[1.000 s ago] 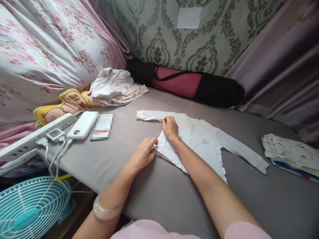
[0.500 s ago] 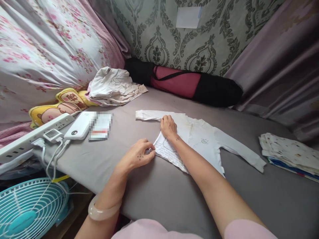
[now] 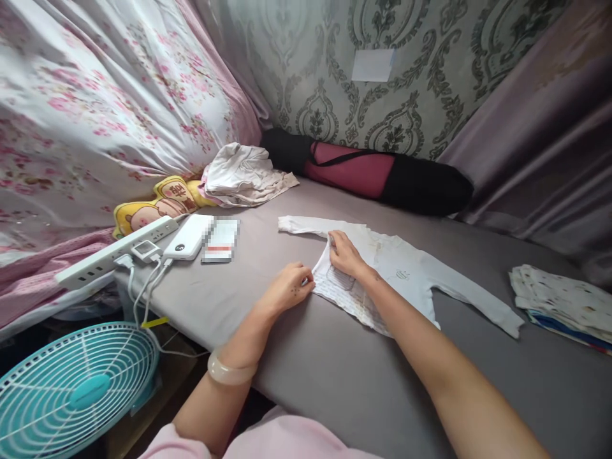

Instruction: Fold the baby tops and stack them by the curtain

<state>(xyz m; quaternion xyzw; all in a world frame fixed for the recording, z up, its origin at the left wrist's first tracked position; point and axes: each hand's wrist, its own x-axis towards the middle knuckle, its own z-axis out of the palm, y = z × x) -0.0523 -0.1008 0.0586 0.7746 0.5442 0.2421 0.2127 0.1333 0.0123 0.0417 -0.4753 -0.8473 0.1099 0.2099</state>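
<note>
A small white long-sleeved shirt [image 3: 411,287] lies spread on the grey bed sheet, its sleeves stretched out to both sides. Faint drawings and lines of print show on its front. My left hand [image 3: 289,290] pinches the lower left corner of the hem, with a pale bangle on that wrist. Higher up the same side, just below the armpit, my right hand [image 3: 346,254] has its fingers closed on the side edge. My right forearm crosses over the lower part of the shirt and hides some of it.
Folded clothes [image 3: 559,296] lie at the right, a crumpled cloth pile [image 3: 243,175] at the back left. A black and red long bag [image 3: 354,169] rests along the wall. A power strip [image 3: 119,252], power bank [image 3: 191,236] and yellow cushion [image 3: 157,207] sit left, above a fan [image 3: 86,389].
The view has swung a little left and up. My right fingers have drawn in on the shirt's side edge, while my left hand keeps its pinch at the hem corner.
</note>
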